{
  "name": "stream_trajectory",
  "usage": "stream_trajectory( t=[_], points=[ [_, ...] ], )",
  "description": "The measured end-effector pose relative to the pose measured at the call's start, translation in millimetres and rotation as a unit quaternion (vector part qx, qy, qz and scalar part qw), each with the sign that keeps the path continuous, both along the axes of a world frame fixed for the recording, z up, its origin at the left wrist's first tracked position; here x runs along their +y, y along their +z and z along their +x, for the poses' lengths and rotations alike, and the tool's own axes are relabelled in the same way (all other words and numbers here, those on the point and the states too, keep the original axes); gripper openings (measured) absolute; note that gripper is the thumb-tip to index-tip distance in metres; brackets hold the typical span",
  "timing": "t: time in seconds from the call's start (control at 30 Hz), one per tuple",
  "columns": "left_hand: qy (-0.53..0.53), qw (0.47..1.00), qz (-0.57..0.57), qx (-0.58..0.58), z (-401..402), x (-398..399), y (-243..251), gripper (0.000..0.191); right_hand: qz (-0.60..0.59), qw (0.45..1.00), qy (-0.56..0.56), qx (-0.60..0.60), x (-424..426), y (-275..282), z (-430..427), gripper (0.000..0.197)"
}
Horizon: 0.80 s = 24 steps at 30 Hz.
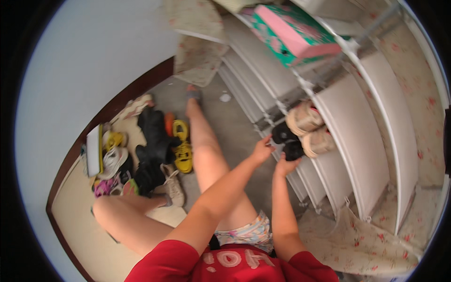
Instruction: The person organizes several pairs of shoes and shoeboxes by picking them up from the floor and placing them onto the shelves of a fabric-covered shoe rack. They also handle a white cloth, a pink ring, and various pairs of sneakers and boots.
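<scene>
My left hand (pixel 263 151) has its fingertips on the heel of a black shoe (pixel 283 133) at the shoe rack. Close beside it, my right hand (pixel 288 165) grips a second black shoe (pixel 292 149) from below. The two black shoes lie side by side at a lower shelf, their far ends out of sight. Just above them, a beige sneaker (pixel 303 118) and its mate (pixel 319 142) stand on a shelf with their heels outward. The white rack (pixel 352 137) has several slanting shelves.
A pink and green shoebox (pixel 292 33) sits on an upper shelf. Floral cover fabric (pixel 356 243) hangs around the rack. Left of my legs lie black boots (pixel 153 141), yellow sneakers (pixel 183 157), a beige lace-up shoe (pixel 174 187) and a white box lid (pixel 94 151).
</scene>
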State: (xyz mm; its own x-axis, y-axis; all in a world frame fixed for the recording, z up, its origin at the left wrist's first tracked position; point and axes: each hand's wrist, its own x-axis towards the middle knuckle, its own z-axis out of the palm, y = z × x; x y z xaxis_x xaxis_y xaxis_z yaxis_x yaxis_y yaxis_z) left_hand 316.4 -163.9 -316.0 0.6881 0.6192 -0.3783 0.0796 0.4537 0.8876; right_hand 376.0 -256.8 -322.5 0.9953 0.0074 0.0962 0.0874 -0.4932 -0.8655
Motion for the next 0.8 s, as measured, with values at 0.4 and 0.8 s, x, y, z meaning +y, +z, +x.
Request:
stream_trajectory(
  t=[0.4, 0.8],
  points=[
    [0.505, 0.802, 0.299, 0.108, -279.4, 54.8, 52.1, 0.027, 0.249, 0.747, 0.572, 0.229, 84.4, 107.8, -215.2, 0.017],
    [0.575, 0.577, 0.064, 0.576, -427.5, 33.4, -56.8, 0.055, -0.295, 0.655, 0.586, 0.374, 176.3, -6.6, -341.5, 0.080]
  ],
)
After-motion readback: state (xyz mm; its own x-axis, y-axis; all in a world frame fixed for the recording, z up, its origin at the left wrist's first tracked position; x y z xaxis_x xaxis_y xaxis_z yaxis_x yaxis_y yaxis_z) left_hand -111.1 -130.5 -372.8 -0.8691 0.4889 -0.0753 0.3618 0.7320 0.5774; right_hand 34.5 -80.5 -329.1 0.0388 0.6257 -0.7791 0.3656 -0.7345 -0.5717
